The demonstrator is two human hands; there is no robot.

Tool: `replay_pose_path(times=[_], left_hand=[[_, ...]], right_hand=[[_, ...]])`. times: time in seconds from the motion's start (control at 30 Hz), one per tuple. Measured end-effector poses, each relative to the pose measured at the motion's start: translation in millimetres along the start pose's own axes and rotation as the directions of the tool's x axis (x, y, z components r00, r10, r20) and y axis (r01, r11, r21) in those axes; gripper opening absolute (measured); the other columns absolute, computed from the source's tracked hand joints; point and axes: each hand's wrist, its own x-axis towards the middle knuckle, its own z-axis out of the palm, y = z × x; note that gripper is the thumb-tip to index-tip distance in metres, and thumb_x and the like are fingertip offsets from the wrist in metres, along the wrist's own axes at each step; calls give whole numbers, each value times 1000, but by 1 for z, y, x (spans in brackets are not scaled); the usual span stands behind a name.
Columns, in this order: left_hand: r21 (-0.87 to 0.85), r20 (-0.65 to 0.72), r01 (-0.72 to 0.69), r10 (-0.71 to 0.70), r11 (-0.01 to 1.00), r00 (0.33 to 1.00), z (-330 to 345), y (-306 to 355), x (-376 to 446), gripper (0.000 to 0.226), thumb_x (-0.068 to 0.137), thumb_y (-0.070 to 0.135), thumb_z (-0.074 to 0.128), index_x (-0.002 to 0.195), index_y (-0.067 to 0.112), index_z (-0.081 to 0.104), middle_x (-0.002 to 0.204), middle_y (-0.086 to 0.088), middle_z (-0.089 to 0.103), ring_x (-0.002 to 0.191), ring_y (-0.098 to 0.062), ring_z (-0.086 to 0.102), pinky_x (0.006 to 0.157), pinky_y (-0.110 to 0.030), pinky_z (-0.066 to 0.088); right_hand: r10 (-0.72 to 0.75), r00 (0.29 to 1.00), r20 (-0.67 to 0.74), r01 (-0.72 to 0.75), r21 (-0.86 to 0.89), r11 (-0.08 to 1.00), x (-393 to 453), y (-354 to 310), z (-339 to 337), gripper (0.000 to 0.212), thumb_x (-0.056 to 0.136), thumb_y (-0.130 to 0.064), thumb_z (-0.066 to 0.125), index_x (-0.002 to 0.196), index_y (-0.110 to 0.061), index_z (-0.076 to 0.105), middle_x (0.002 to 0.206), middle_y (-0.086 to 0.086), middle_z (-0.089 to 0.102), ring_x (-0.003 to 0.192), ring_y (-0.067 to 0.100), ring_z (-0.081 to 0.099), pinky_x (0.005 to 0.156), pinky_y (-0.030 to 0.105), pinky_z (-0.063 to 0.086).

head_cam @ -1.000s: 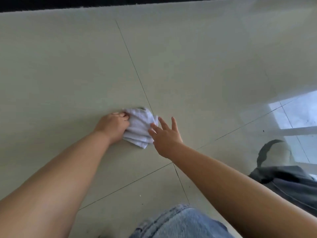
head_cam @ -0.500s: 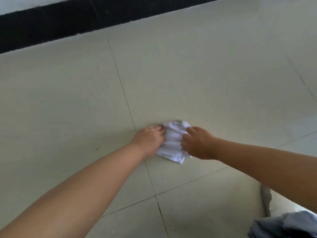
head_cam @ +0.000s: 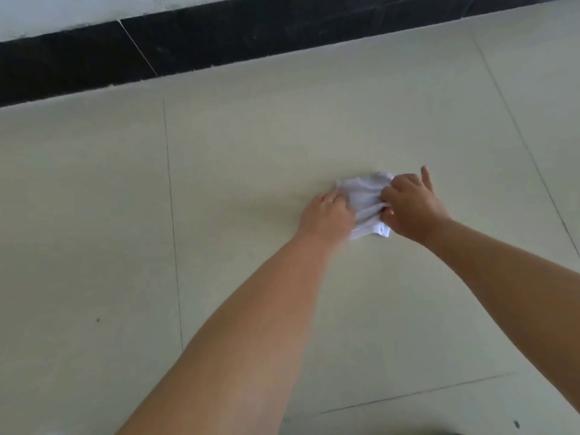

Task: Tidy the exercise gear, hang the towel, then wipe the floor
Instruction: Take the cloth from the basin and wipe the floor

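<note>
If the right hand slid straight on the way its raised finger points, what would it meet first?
Probably nothing soon: the right hand, gripping the crumpled white cloth, points up-frame across bare pale tiled floor. First in line looks like the black skirting band at the wall.

A: Pale cream tile floor (head_cam: 251, 158) here, thin dark grout lines crossing it, one running straight down the left side.

B: And lying on it?

A: A crumpled white cloth (head_cam: 365, 200), bunched flat against the tile, right of centre. A tiny dark speck (head_cam: 98, 319) sits on the left tile, another dark fleck (head_cam: 517, 424) near the bottom right corner.

B: The far edge?

A: The floor meets a black skirting band (head_cam: 219, 42) along the wall
</note>
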Motion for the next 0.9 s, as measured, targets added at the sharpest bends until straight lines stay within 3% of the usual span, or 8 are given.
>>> replay_pose_path(times=[0.07,0.2,0.33,0.5,0.67,0.77,0.83,0.9], left_hand=[[43,-18,111,-110,993,994,-14,-25,-2,46,60,13,28,53,10,73,59,-2,71,64,-17,74,54,-18,56],[129,127,285,-301,950,945,-15,-77,-48,38,84,1,49,119,-5,61,128,-19,60,128,-32,51,104,-34,42],[101,102,243,-253,965,962,-2,-87,-124,37,72,8,45,92,-9,72,101,-23,72,98,-39,69,88,-38,52],[30,54,-17,16,999,998,10,-34,-152,35,72,13,40,73,3,73,99,-17,74,93,-30,73,90,-31,39],[-68,40,-340,343,938,939,25,74,-89,36,69,15,37,61,12,72,92,-9,77,90,-21,74,89,-31,47],[-106,53,-416,423,903,905,22,143,-41,39,70,15,36,57,12,73,87,-8,77,86,-18,75,78,-25,57],[-45,106,-450,453,892,885,8,179,-14,42,82,8,34,87,8,76,115,-20,68,114,-24,63,100,-30,46],[105,214,-503,475,858,854,-1,198,13,41,98,5,26,130,-3,51,149,-27,31,143,-31,25,119,-37,15]], right_hand=[[-11,1000,-9,12,131,991,36,-21,-3,30,82,-6,46,103,6,64,113,26,55,124,39,42,116,51,5],[-85,995,48,73,219,973,58,-96,-5,36,86,-5,45,119,-2,57,131,18,45,131,29,33,118,46,2],[-250,961,-117,269,192,944,12,-144,15,12,59,-7,59,67,-6,68,80,15,64,85,33,67,92,66,39],[-347,921,-177,374,161,913,-74,-101,45,5,61,-12,55,63,-12,59,71,6,59,82,27,58,95,62,40],[-15,973,-231,47,132,990,-155,5,65,22,73,-18,45,60,-9,60,71,9,62,85,24,44,107,52,20],[243,957,-159,-227,115,967,-194,60,63,29,74,-22,41,61,-6,61,75,12,63,88,23,45,105,60,21],[389,917,-93,-375,140,917,-204,84,60,33,74,-22,38,62,-2,60,77,15,61,92,28,51,102,67,20],[498,866,-51,-482,184,857,-196,100,57,35,75,-22,34,63,0,58,81,18,59,94,38,57,103,68,14]])
